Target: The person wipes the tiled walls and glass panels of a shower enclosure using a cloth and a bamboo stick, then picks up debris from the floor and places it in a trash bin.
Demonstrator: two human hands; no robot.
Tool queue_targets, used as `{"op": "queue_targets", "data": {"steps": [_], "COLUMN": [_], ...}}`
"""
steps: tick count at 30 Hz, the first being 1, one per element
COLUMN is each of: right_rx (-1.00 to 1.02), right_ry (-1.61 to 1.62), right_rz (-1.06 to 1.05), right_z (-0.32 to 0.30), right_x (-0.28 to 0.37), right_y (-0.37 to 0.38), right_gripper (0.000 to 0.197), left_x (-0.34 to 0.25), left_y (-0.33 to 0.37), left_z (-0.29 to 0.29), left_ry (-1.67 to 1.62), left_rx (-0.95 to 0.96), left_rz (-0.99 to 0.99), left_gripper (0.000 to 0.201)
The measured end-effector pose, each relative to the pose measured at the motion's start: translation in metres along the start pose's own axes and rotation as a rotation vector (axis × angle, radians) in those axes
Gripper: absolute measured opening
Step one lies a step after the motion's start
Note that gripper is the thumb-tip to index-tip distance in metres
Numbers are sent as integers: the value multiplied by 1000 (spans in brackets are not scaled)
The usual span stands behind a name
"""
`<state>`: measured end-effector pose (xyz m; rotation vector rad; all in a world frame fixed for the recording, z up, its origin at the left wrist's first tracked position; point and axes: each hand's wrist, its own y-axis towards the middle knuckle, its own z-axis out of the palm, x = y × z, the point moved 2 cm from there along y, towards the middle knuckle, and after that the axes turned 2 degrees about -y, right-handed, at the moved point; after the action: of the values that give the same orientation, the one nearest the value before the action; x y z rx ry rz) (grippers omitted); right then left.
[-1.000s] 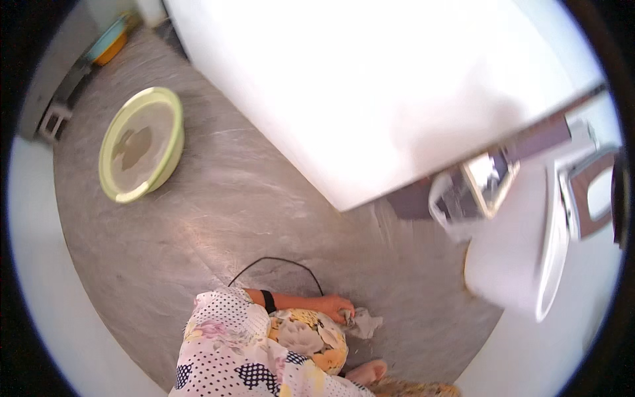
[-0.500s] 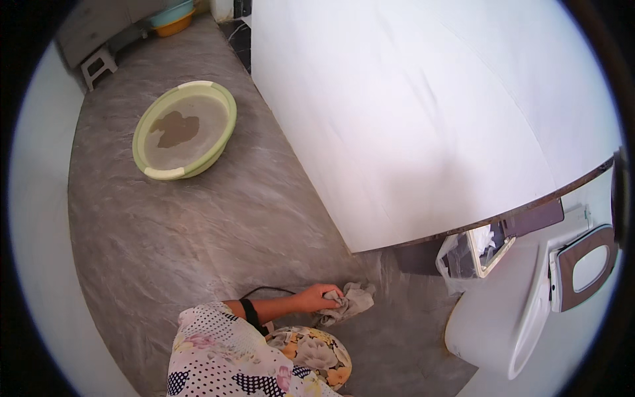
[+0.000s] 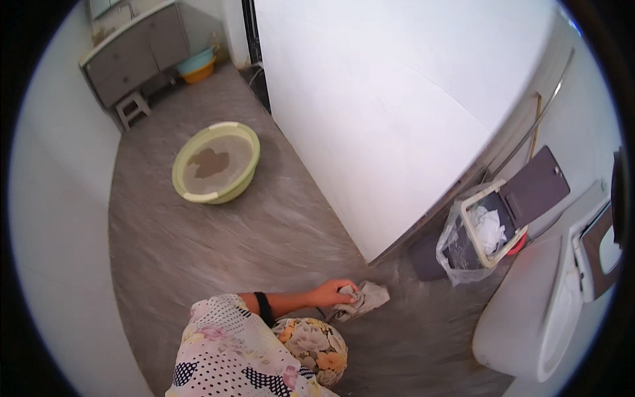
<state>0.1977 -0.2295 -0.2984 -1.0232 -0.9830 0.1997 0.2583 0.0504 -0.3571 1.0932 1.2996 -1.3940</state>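
My left hand [image 3: 337, 292] reaches across to the right, low over the floor, with its fingers closed on a crumpled greyish-beige cloth [image 3: 368, 300]. The cloth hangs out past the fingertips against the grey floor. A black band circles my left arm, just below a dotted, flowered sleeve [image 3: 228, 337]. My knee, in flowered fabric [image 3: 314, 347], is bent just below that forearm. No part of my right hand shows.
A pale green basin [image 3: 248, 177] with a little murky water sits on the grey marbled floor. To the right are an open lidded bin [image 3: 426, 255] with a plastic bag and a white toilet [image 3: 516, 317]. A white partition [image 3: 397, 119], a cabinet [image 3: 135, 56] and a small stool [image 3: 134, 109] stand farther off.
The view has shifted, so more of the cabinet and bin shows. My left hand still grips the cloth, now slightly nearer the partition's corner.
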Motion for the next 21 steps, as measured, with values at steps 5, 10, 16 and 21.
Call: {"op": "queue_targets", "data": {"steps": [5, 10, 16, 21], "right_rx": [185, 333, 394, 325], "right_ry": [17, 18, 2, -5], "right_rz": [-82, -166, -261, -279], "right_z": [-3, -28, -99, -142], "right_x": [-23, -59, -107, -121], "right_y": [-22, -46, -50, -66], "right_gripper": [35, 34, 33, 33], "left_x": [-79, -143, -230, -247], "left_y": [11, 10, -24, -61], "left_z": [-5, 4, 25, 20], "left_ry": [282, 359, 772, 759], "left_rx": [26, -63, -352, -522], "left_rz": [-2, -92, -87, 49], "left_gripper": [31, 30, 27, 27]}}
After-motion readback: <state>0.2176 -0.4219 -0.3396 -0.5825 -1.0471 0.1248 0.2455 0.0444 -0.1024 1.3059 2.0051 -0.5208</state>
